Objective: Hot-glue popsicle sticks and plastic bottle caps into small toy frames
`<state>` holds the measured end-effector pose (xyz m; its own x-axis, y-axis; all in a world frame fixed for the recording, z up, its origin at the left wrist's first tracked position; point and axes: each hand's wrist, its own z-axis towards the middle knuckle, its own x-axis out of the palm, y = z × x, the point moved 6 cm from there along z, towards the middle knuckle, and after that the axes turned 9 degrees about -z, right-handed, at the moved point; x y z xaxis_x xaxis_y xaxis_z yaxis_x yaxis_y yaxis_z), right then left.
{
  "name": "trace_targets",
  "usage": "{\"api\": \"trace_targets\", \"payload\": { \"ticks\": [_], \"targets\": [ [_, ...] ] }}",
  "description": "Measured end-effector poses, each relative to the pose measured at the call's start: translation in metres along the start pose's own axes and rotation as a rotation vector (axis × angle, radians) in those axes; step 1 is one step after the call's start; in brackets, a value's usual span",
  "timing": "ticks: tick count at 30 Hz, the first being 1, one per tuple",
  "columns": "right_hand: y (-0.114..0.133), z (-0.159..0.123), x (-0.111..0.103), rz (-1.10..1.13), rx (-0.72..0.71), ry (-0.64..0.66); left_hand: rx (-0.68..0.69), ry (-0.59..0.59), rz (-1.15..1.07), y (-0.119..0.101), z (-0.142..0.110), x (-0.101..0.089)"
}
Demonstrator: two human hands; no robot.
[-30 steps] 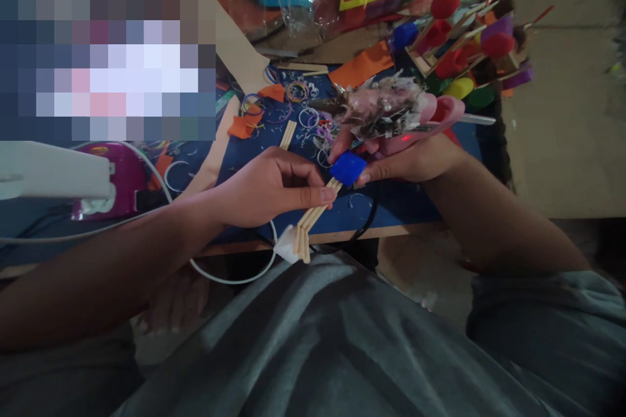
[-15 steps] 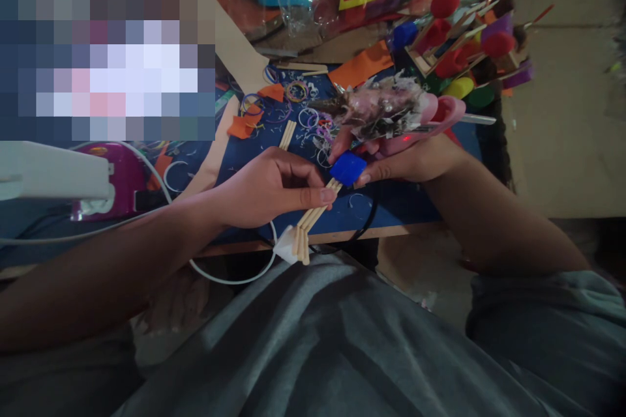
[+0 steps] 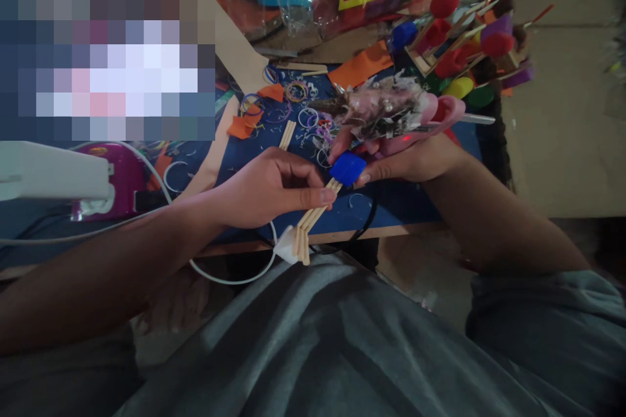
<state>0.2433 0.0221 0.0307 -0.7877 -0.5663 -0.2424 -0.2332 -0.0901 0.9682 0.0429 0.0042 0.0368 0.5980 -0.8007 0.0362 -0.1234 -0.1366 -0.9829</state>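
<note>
Your left hand (image 3: 264, 189) is pinching the wooden sticks (image 3: 313, 213), thumb-and-finger grip closed, above the tabletop's (image 3: 405, 205) near edge. Their upper end is meeting a blue piece (image 3: 348, 168); a white piece (image 3: 285, 245) is sitting at the lower. Your right hand (image 3: 423, 158) is curling round a pink glue gun (image 3: 384, 107), grip closed, thumb and finger also steadying the blue piece.

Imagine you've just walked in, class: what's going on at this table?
A person's left hand grips wooden sticks with a white piece at their lower end. The right hand holds a blue piece at their upper end, along with a pink glue gun. Orange scraps and coloured loops lie on the blue table.
</note>
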Motion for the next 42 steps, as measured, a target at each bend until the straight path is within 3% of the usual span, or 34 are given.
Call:
{"api": "trace_targets", "payload": {
  "ticks": [11, 31, 42],
  "targets": [
    [-0.0012, 0.0, -0.0008, 0.016, 0.018, -0.008, 0.0, -0.007, -0.017, 0.0012, -0.0003, 0.0001],
    [-0.0019, -0.0014, -0.0015, 0.022, -0.114, 0.011, 0.013, 0.003, -0.019, 0.0015, -0.0005, -0.0002],
    [-0.0001, -0.0014, -0.0021, -0.011, -0.1, -0.017, 0.018, 0.001, 0.002, 0.0, -0.0002, 0.0]
  ]
}}
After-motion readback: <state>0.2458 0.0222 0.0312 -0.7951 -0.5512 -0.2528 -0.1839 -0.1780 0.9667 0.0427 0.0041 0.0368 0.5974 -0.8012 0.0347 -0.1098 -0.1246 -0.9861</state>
